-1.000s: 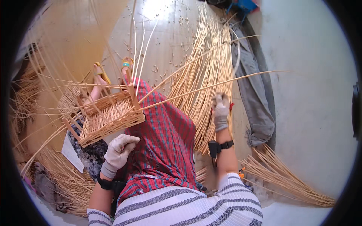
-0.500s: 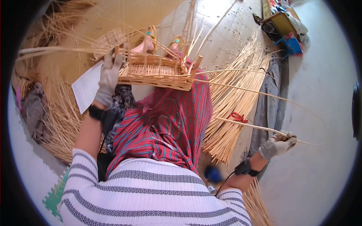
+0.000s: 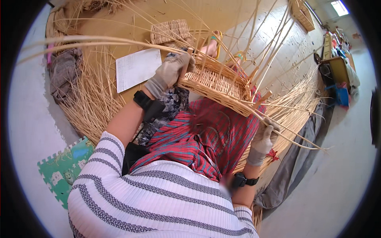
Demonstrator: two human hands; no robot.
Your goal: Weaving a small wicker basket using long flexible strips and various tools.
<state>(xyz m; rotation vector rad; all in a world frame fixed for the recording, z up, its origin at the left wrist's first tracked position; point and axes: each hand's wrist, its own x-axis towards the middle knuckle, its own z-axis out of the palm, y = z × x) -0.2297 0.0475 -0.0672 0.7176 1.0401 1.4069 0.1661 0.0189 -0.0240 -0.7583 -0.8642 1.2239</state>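
Note:
A partly woven, rectangular wicker basket (image 3: 216,85) rests tilted over my lap, its long loose canes sticking up and outward. My left hand (image 3: 168,73), in a pale work glove, is closed around the corner post at the basket's left end. Just off the right end, my gloved right hand (image 3: 264,139) has its fingers closed on a weaving cane (image 3: 291,139) that runs out from the basket's right corner. A red striped cloth (image 3: 214,135) covers my legs beneath the basket.
A printed sheet (image 3: 137,70) lies left of the basket, near a small woven piece (image 3: 168,31). Loose canes (image 3: 93,99) spread at left. A cane bundle (image 3: 295,93) and grey cloth (image 3: 293,170) lie at right. A green foam mat (image 3: 67,168) is at lower left.
My right hand has come in from far along the cane to beside the basket's right corner. The view has shifted, and the basket now slopes down to the right. My left hand keeps its hold.

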